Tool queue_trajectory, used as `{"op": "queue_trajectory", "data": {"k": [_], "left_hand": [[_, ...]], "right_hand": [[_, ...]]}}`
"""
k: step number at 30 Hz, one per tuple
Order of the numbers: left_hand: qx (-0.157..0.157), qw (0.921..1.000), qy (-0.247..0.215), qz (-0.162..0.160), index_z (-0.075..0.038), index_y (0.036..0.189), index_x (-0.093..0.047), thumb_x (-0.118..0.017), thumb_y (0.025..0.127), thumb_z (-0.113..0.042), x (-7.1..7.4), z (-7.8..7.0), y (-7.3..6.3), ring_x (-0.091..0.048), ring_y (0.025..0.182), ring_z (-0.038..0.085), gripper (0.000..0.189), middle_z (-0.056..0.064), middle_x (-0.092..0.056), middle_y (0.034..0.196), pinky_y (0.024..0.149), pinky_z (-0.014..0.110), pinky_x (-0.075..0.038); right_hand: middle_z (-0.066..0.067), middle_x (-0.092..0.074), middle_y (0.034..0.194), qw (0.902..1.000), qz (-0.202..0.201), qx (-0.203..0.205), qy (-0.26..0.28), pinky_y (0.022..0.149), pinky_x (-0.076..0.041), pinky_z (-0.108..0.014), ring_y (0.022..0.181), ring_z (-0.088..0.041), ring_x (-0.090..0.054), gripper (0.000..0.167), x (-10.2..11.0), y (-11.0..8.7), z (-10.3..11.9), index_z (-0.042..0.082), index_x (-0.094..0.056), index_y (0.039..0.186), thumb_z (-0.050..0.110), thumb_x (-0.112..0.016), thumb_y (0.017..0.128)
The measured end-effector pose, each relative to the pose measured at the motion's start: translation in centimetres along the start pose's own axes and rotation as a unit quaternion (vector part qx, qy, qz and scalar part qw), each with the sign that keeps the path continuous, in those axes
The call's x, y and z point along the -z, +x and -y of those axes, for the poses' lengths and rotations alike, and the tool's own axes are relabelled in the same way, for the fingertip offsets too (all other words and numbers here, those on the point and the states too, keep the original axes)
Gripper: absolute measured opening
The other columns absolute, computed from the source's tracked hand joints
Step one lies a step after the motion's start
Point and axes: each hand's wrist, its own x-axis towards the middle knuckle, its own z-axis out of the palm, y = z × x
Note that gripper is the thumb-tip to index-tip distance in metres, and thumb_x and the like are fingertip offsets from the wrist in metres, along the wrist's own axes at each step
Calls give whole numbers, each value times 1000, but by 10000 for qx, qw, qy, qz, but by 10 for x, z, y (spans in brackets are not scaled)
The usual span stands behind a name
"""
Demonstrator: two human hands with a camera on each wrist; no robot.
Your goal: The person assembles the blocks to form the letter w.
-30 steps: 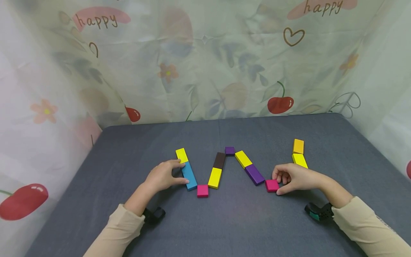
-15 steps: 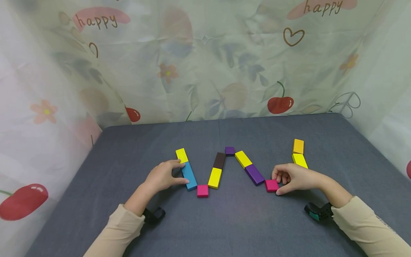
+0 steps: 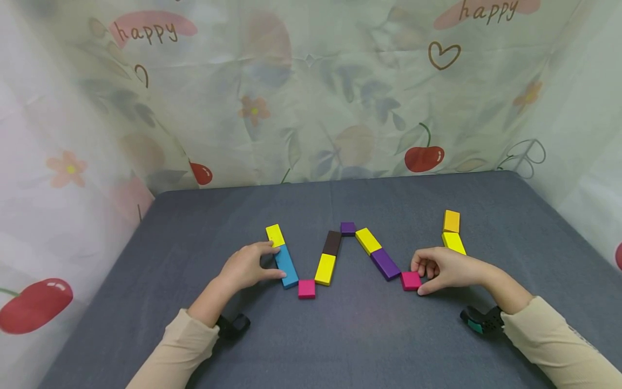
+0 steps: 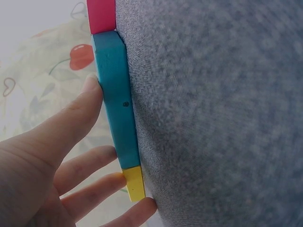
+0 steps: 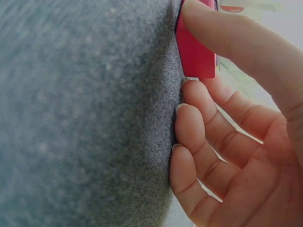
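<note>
My left hand (image 3: pixel 249 265) rests beside the blue block (image 3: pixel 286 266). Its thumb and fingertips touch the left long side of that block and of the yellow block (image 3: pixel 275 235) behind it. In the left wrist view the fingers (image 4: pixel 94 163) lie spread and fairly straight along the blue block (image 4: pixel 117 99). On the right, my right hand (image 3: pixel 449 270) pinches a pink block (image 3: pixel 411 281), thumb at its front edge and index finger at its back. The right wrist view shows the thumb on the pink block (image 5: pixel 196 52), with the other fingers loosely curled near the cloth.
Several blocks form a zigzag line: a pink (image 3: pixel 306 289), a yellow (image 3: pixel 325 269), a dark brown (image 3: pixel 332 243), a small purple (image 3: pixel 347 229), a yellow (image 3: pixel 368 241) and a purple block (image 3: pixel 386 264). Orange (image 3: pixel 451 221) and yellow blocks (image 3: pixel 454 242) lie behind the right hand. Grey cloth (image 3: pixel 340 340) covers the table.
The right hand has shifted very slightly left with the pink block, towards the purple block's end. The left hand and the other blocks have stayed put.
</note>
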Motion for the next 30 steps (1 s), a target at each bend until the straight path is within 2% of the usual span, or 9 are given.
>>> {"op": "queue_trajectory", "data": {"k": [7,14,21,24,30], "left_hand": [[-14,10000,-11,7,-11,129,-57,-76,75,-40,0,0,0,-45,130,32,65,10,-50,140,103,51,-41],[17,10000,-10,15,-11,130,-57,-76,75,-40,0,0,0,-45,130,32,65,10,-50,140,103,52,-41],[27,10000,7,4,-11,129,-57,-76,75,-41,0,-1,0,-46,130,32,65,10,-50,140,102,52,-42],[6,10000,0,-9,-11,129,-57,-76,75,-40,0,-1,0,-46,130,32,65,10,-50,140,102,52,-42],[-16,10000,-19,-24,-10,129,-57,-76,75,-40,0,0,-1,-46,130,32,65,11,-51,140,102,51,-42]], "right_hand": [[-1,-54,81,10000,19,5,-13,59,-42,-18,70,-10,-49,35,1,0,1,8,-57,94,29,-77,75],[-1,-54,81,9998,46,-193,-89,61,-43,-18,71,-8,-50,35,0,2,-1,10,-57,94,30,-78,74],[-3,-54,85,9998,38,-176,3,62,-44,-18,73,-10,-50,39,3,-1,0,9,-57,98,30,-78,74],[-4,-55,87,9998,-72,-163,45,64,-45,-18,75,-11,-51,41,7,-6,0,7,-57,102,29,-78,74],[-4,-56,90,9978,-628,-154,-139,65,-47,-19,75,-8,-52,44,21,-19,-4,6,-58,105,29,-78,74]]}}
